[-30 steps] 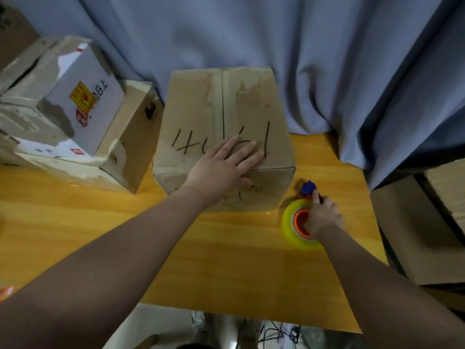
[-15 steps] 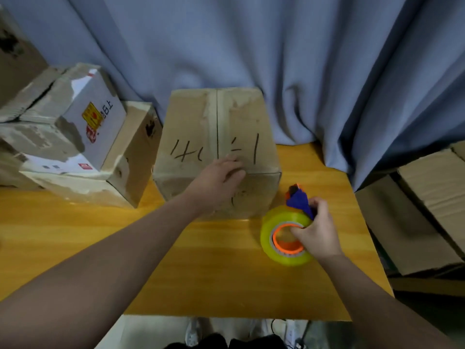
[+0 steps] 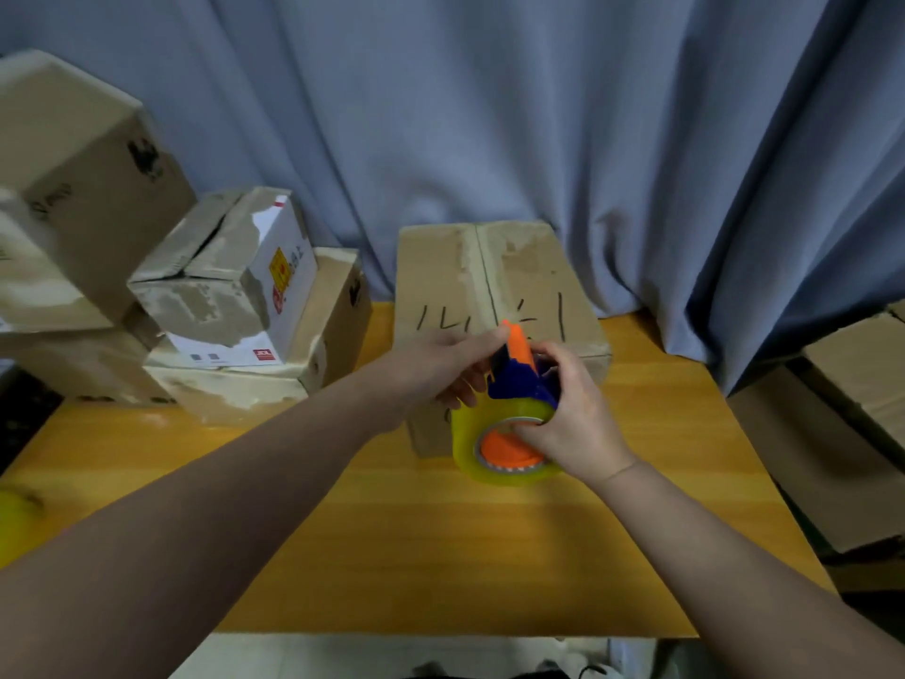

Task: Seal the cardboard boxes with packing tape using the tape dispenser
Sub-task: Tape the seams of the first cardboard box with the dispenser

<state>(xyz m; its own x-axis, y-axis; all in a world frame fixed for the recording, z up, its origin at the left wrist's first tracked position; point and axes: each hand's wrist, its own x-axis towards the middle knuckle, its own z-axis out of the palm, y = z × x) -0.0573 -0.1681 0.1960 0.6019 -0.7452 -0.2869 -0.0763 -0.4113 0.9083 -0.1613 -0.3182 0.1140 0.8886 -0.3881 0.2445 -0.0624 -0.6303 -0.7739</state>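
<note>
Closest to the camera is the yellow wooden desk point(image 3: 440, 556), with both forearms reaching in over it. The right hand point(image 3: 578, 423) has the tape dispenser point(image 3: 514, 384). Its fingers are hooked into the orange core of the yellowish tape roll point(image 3: 470, 438) and the thumb is wrapped around the blue body, so it's a proper curled grip. The left hand point(image 3: 436, 370) comes in from the other side with its fingers curled against the blue-and-orange head and the thumb lying along the orange tip. Can't tell if it's actually got the loose end of the tape, it's too blurry there.

The dispenser is held right in front of the near face of the cardboard box point(image 3: 534, 276). That box sits on the desk towards the back. Its top flaps are closed, with a seam down the middle and black marker scribbles across them.

Off to the left there's a messy stack of boxes point(image 3: 220, 311), pretty beat up. More cardboard is beside the desk on the right point(image 3: 862, 399). Behind everything hangs a blue-grey curtain point(image 3: 489, 115).
</note>
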